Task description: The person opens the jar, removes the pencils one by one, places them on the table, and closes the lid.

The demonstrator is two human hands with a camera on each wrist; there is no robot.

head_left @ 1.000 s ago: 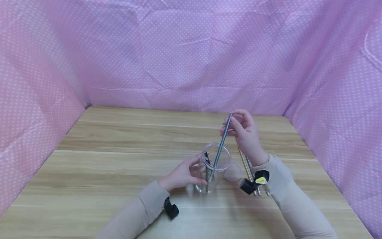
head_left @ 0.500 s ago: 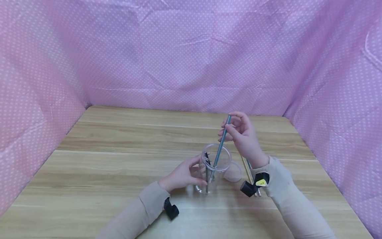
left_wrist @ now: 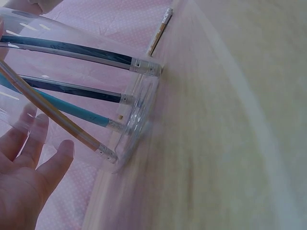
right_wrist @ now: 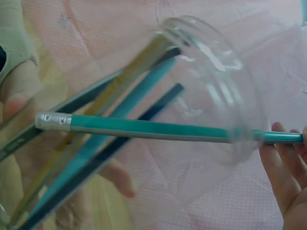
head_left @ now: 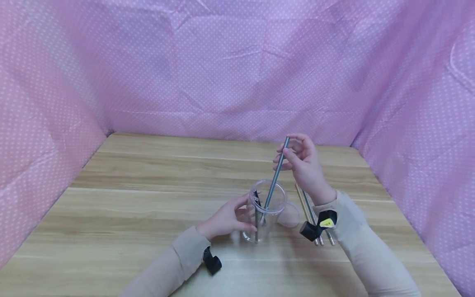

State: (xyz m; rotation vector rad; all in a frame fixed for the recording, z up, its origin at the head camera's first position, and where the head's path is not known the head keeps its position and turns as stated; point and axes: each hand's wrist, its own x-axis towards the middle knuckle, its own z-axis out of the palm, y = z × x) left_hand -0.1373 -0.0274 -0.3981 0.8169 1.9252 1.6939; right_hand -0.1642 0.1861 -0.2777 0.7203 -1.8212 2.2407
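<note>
My left hand (head_left: 226,218) grips a clear plastic jar (head_left: 268,212) from its left side, thumb in front and fingers behind. Inside, several pencils lean with their eraser ends at the bottom; a yellow pencil (left_wrist: 67,117), a light-blue one (left_wrist: 81,110) and dark ones show in the left wrist view. Above the jar's mouth, my right hand (head_left: 306,169) pinches a green pencil (right_wrist: 153,128) near its upper end. This pencil slants through the opening, eraser end downward inside the jar, as the right wrist view shows.
A round clear lid (head_left: 289,215) lies on the wooden table (head_left: 156,198) just right of the jar. Further right, several more pencils (head_left: 304,206) lie under my right wrist, partly covered by it. Pink dotted cloth (head_left: 222,74) walls in the table's back and sides.
My right hand dips slightly with the green pencil, then rises again to a little above where it was. The left hand and jar stay in place.
</note>
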